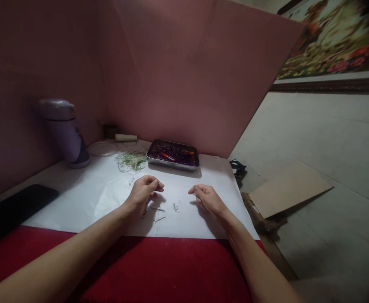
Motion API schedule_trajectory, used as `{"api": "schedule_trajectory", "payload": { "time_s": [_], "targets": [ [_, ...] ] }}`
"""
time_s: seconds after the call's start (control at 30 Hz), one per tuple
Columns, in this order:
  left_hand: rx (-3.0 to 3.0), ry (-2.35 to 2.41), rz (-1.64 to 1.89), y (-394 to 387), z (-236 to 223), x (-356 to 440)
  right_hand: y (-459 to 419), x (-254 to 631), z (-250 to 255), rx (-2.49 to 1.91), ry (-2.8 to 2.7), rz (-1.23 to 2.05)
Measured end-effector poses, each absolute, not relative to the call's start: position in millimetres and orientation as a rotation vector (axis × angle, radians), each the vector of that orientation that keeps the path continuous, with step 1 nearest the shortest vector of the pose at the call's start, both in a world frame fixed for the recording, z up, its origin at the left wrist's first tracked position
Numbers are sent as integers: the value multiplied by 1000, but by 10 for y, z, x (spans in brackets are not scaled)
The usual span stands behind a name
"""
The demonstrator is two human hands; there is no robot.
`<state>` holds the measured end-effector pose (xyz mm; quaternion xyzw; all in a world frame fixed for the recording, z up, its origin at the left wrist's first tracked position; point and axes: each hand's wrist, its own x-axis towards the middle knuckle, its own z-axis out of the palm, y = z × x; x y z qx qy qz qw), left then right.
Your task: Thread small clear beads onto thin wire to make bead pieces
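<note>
Above the white sheet (108, 202), my left hand (142, 191) is closed, thumb against the index finger, the other fingers curled. Whatever sits in that pinch is too small to make out. My right hand (208, 197) is also pinched, at the right, its fingertips pointing left. A tiny pale bit shows at its fingers, but I cannot name it. Between the hands lie several small clear beads (176, 207). More clear beads (131, 181) lie left of my left hand. Below that hand are thin dark strands (155, 209), perhaps partly shadow.
Behind the hands stands a metal tray (173, 165) of dark purple beads with a red tool (168, 157) in it. Tangled green thread (132, 161) lies beside it. A purple bottle (66, 136) and black phone-like slab (23, 206) are left. Pink panels (171, 84) enclose the back.
</note>
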<state>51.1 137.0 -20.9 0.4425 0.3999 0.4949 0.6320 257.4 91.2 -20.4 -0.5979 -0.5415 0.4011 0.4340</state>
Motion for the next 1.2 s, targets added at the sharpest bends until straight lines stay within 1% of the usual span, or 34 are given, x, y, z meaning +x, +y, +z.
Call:
{"api": "schedule_trajectory", "payload": {
  "time_s": [0.17,0.23,0.33,0.43,0.57,0.67,0.8,0.97,1.1,1.2],
  "targets": [
    [969,925,1097,1357,-170,507,827,2553,-122,-1605,-1573,839],
    [971,914,1098,1361,-175,502,767,2514,-94,-1751,-1777,693],
    [972,901,1090,1372,-190,491,684,2462,-83,-1922,-2027,380],
    [946,871,1088,1375,-190,478,653,2449,-90,-1932,-2147,266],
    [864,627,1068,1363,-155,459,693,2502,-93,-1814,-2075,404],
    [838,505,1041,1357,-109,444,736,2547,-94,-1686,-1823,648],
    [922,628,1065,1350,-50,441,755,2548,-71,-1372,-1343,1079],
    [1168,750,1111,1326,-55,472,736,2496,-55,-902,-914,1384],
    [1621,813,1097,1291,-84,484,717,2423,-68,-717,-851,1468],
    [1843,834,963,1262,-105,490,702,2349,-64,-662,-905,1454]
  ]
}}
